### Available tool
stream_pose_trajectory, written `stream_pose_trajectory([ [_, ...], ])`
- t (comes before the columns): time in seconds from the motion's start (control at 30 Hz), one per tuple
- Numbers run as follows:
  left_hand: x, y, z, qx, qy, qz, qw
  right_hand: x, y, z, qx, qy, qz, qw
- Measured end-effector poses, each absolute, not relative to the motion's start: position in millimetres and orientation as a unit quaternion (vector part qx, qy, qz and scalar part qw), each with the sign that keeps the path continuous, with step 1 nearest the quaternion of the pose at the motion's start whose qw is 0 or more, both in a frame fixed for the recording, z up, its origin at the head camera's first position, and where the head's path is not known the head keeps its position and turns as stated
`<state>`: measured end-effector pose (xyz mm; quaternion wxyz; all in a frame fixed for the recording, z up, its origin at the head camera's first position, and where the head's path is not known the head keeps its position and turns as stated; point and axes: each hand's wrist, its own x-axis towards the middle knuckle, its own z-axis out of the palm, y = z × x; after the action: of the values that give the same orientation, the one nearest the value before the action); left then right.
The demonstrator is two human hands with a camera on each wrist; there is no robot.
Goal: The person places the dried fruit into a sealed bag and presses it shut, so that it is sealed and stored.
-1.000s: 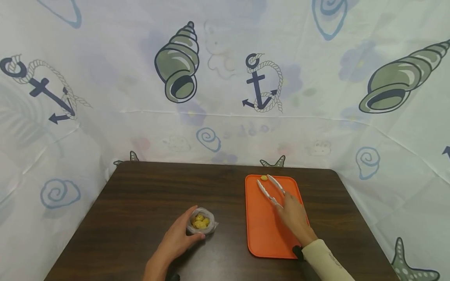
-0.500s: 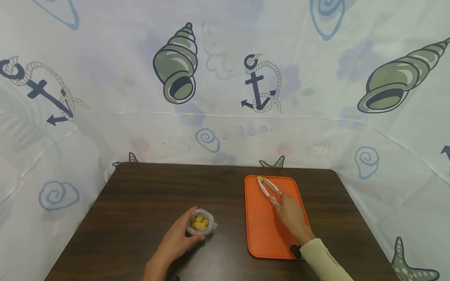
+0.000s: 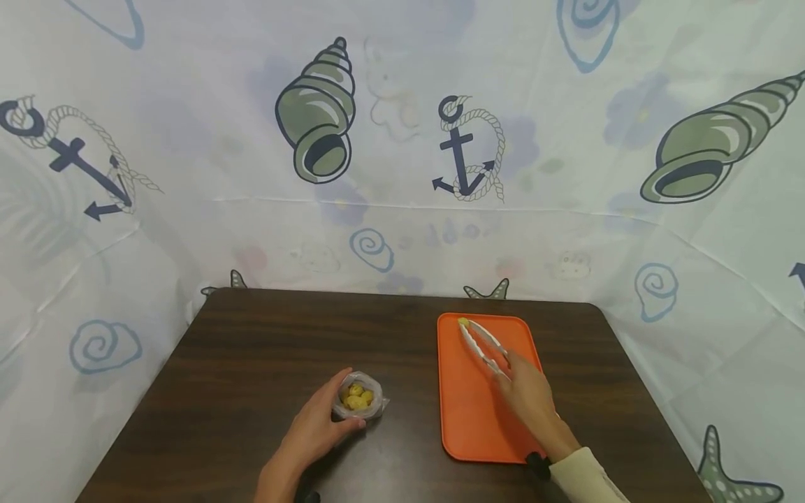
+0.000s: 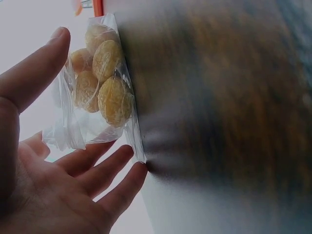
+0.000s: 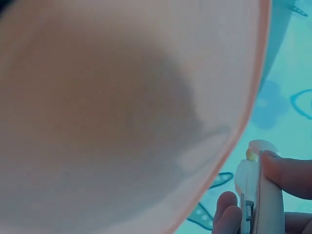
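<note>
My left hand [image 3: 312, 426] curves round a small clear plastic bag [image 3: 380, 406] standing upright on the table, thumb on the near side and fingers on the far side. Its mouth is open, and several wrinkled yellow oval pieces [image 4: 115, 101] sit inside. My right hand [image 3: 531, 395] grips a pair of white tongs [image 3: 488, 337] over the orange tray [image 3: 459, 419]. At the tray's far left corner, one yellow piece [image 3: 463, 322] is between the tong tips. The right wrist view shows my thumb pressing the tongs' handle [image 5: 271, 207].
A dark wood-patterned table [image 3: 283, 335] lies beneath everything, with the tray on its right half. Behind it and at both sides hangs a white cloth [image 3: 402, 230] printed with shells and anchors.
The tongs, spread on either side of the yellow piece a second ago, have come together on it. The piece has shifted slightly left and nearer. My left hand and the bag have stayed put.
</note>
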<state>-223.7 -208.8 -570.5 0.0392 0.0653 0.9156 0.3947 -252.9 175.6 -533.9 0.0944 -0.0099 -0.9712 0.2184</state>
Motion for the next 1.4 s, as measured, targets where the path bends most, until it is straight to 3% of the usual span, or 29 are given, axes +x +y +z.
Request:
stream_pose_trajectory([
  [0.57, -228.7, -208.5, -569.0, 0.072, 0.917, 0.390, 0.042, -222.5, 164.4, -508.9, 0.004, -0.962, 0.247, 0.116],
  [0.83, -227.4, -209.5, -569.9, 0.075, 0.920, 0.384, 0.035, -210.1, 157.9, -503.5, 0.026, -0.957, 0.248, 0.150],
  [1.1, -226.5, -210.3, -571.9, 0.075, 0.920, 0.384, 0.031, -199.4, 149.7, -494.5, 0.015, -0.958, 0.259, 0.123],
  [1.4, -225.8, -209.8, -572.5, 0.069, 0.919, 0.388, 0.034, -184.7, 139.4, -486.0, 0.022, -0.957, 0.258, 0.128],
])
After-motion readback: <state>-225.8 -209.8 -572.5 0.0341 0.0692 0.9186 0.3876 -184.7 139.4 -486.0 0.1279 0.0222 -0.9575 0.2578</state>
